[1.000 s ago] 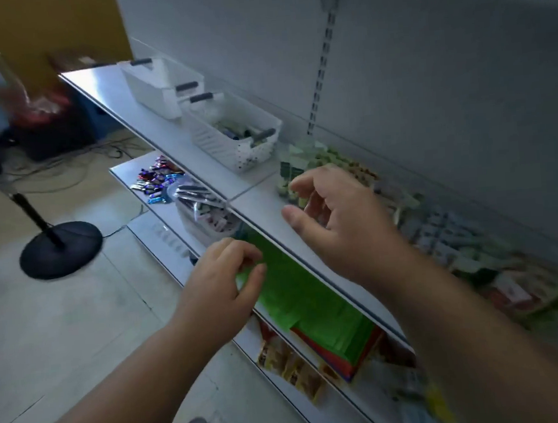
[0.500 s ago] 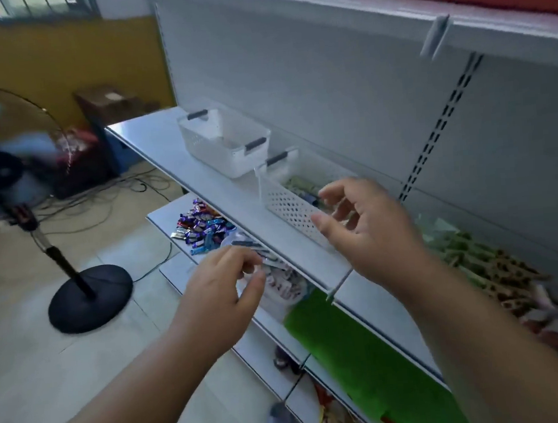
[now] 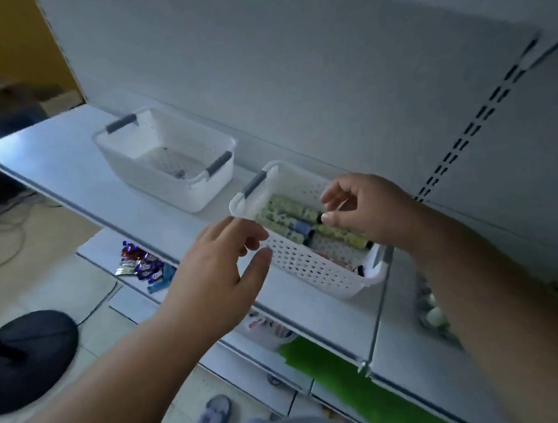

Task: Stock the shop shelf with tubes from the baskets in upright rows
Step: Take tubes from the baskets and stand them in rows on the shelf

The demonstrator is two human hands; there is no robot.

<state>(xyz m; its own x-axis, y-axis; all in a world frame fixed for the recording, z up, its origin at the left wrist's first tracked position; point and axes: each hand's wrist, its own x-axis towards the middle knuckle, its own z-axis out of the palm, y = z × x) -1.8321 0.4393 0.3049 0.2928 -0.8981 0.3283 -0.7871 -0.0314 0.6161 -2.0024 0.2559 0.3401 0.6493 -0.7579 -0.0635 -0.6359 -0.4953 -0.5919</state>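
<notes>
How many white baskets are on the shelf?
2. One basket sits further left, nearly empty; the other basket, holding tubes, sits under the hands. None seems hidden.

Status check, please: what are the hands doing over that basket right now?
Right hand open over near basket, fingertips at the tubes, none gripped. Left hand open beside it. Nothing blocking.

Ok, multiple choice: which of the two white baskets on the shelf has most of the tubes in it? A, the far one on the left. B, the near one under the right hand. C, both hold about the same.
B: the tubes lie piled in the near basket below the right hand, while the far basket looks almost bare.
</notes>
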